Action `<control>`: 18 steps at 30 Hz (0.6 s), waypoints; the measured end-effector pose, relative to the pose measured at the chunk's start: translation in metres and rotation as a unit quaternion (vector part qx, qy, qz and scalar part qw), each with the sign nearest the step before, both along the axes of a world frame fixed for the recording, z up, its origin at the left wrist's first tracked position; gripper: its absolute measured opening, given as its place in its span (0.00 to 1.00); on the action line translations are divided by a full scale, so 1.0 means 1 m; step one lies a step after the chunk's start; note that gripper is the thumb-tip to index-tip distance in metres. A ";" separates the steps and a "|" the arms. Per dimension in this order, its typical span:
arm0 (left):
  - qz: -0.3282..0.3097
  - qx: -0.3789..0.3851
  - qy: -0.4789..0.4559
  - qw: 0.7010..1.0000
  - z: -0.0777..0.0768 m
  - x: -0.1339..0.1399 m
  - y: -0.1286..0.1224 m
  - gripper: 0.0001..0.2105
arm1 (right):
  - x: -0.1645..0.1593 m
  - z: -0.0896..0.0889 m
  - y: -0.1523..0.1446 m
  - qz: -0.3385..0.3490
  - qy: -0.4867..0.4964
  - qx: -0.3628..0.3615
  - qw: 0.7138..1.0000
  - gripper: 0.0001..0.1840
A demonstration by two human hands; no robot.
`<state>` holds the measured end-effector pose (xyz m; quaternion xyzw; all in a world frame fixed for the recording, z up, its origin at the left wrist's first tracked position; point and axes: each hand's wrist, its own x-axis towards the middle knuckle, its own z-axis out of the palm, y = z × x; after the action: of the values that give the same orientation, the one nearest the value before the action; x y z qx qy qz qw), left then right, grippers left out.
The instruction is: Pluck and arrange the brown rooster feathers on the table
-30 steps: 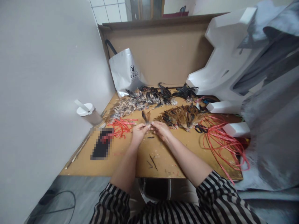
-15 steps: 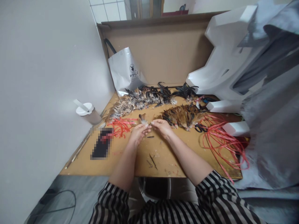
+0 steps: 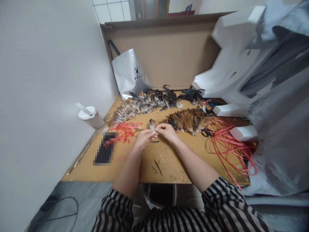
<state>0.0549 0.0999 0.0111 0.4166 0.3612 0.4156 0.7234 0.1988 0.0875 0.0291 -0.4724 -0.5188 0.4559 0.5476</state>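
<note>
Over the middle of the table, my left hand [image 3: 145,138] pinches a small tuft of feathers [image 3: 153,124] by its pale lower end. The dark brown tips of the tuft point up and away from me. My right hand [image 3: 168,132] meets the left one there, thumb and forefinger closed at the right side of the tuft. Fingers cover the tuft's base. Just beyond my right hand lies a pile of golden-brown feathers [image 3: 187,119]. Farther back stretches a row of speckled and black feathers [image 3: 149,101].
Short red ribbon pieces [image 3: 124,131] lie left, near a pixelated dark rectangle [image 3: 105,149] and a lidded cup [image 3: 93,117]. Long red ribbons [image 3: 229,145] and black-handled scissors [image 3: 207,132] are right. A silver bag [image 3: 129,74] and white foam [image 3: 231,64] stand behind.
The feather tuft has shifted slightly right and stands more upright between my hands. My fingertips have come together at its base.
</note>
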 end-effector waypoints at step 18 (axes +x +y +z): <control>0.154 -0.006 -0.076 0.985 -0.005 -0.008 0.016 0.09 | 0.056 0.011 0.014 -0.105 -0.383 0.095 0.913 0.08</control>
<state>0.0469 0.1156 0.0061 0.3186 0.3677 0.5502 0.6786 0.2547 0.1017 0.0403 -0.6081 -0.6768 0.1282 0.3946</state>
